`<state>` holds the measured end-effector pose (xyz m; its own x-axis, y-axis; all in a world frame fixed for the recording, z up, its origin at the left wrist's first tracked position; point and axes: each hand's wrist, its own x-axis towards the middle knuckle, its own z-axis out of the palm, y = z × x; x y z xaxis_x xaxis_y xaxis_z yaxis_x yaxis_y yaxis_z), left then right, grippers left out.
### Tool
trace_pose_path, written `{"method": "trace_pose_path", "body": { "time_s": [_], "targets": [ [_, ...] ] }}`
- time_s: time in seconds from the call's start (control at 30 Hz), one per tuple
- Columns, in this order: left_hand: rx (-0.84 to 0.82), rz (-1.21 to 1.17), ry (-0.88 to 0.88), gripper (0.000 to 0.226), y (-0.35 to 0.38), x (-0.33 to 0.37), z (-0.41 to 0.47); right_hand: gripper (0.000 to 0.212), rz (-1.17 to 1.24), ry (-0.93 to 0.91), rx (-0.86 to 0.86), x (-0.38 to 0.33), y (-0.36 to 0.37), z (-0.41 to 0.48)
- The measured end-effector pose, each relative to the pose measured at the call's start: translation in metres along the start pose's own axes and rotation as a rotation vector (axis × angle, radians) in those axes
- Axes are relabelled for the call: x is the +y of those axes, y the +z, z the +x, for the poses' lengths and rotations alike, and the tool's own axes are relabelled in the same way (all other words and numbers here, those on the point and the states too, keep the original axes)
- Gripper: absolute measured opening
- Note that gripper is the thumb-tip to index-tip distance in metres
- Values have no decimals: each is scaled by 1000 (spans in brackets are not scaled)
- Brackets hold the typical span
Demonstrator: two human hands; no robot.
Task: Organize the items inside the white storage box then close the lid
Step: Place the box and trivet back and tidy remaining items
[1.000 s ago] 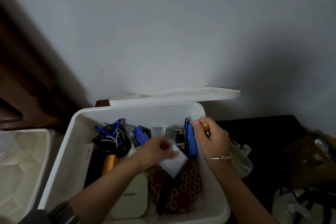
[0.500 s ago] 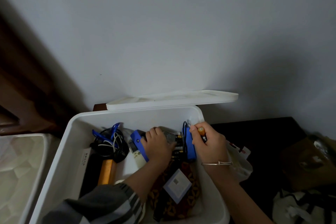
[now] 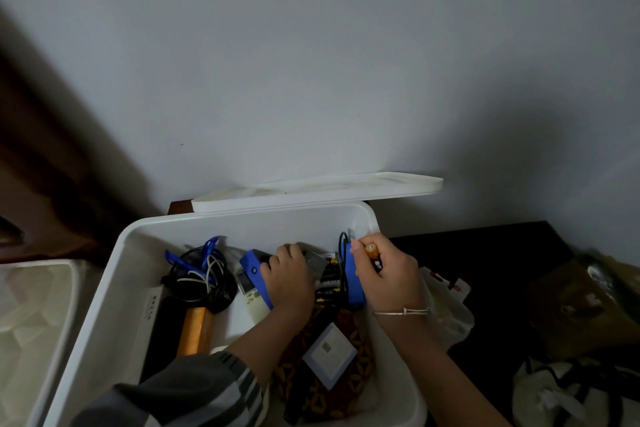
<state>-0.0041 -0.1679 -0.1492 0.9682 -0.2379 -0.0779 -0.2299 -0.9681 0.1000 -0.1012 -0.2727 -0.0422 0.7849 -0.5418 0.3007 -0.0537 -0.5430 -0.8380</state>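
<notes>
The white storage box (image 3: 114, 274) stands open, its lid (image 3: 318, 189) propped behind against the wall. My left hand (image 3: 289, 279) reaches into the back of the box, fingers curled over small items beside a blue device (image 3: 254, 270); what it grips is hidden. My right hand (image 3: 386, 276) holds an orange battery (image 3: 372, 251) and presses against a second blue device (image 3: 355, 284) standing by the right wall. A white packet (image 3: 329, 355) lies on a patterned red pouch (image 3: 332, 388). Tangled cables (image 3: 199, 276), an orange-handled tool (image 3: 195, 329) and a white remote (image 3: 251, 293) lie on the left.
A white padded surface (image 3: 31, 322) lies left of the box. A white plastic bag (image 3: 446, 305) sits just outside the right wall on a dark surface (image 3: 502, 260). A brown bag (image 3: 581, 305) and a light bag with dark straps (image 3: 571, 395) are at the right.
My left hand dropped the white packet onto the patterned pouch and moved to the back of the box beside the blue device. My right hand stayed by the right wall with the battery.
</notes>
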Motion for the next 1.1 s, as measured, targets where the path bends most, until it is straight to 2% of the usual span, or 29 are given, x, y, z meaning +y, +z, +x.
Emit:
{"method": "trace_pose_path", "body": {
  "time_s": [0.1, 0.3, 0.43, 0.5, 0.57, 0.67, 0.73, 0.87, 0.97, 1.03, 1.1],
  "targets": [
    [-40, -88, -6, 30, 0, 0, 3, 25, 4, 4, -3, -1, 0, 0],
    [-163, -591, 26, 21, -26, -10, 6, 19, 22, -10, 29, 4, 1, 0],
    [-459, -1254, -48, 20, -76, -32, -13, 6, 22, -42, 20, 6, 3, 1],
    [-590, -1445, -29, 21, -100, -47, -30, 4, 57, -23, -7, 3, 2, 1],
    [-674, -1457, 20, 23, -118, -59, -49, 8, 124, 54, -78, -4, 0, 2],
    [-725, -1352, 116, 26, -135, -72, -73, 7, 171, 166, -310, -21, -2, 0],
    [-714, -1268, 180, 25, -142, -77, -86, 2, 144, 152, -485, -34, 0, -6],
    [-659, -1193, 213, 12, -151, -88, -107, 13, 17, 75, -692, -54, -2, -18],
    [-557, -1266, 89, 16, -149, -100, -119, 26, -51, 122, -631, -63, -7, -23],
    [-512, -1440, -84, 19, -145, -106, -126, 26, 103, 257, -433, -64, -7, -33],
    [-502, -1597, -194, 22, -140, -107, -134, 23, 374, 523, -244, -67, -1, -46]
  ]
}}
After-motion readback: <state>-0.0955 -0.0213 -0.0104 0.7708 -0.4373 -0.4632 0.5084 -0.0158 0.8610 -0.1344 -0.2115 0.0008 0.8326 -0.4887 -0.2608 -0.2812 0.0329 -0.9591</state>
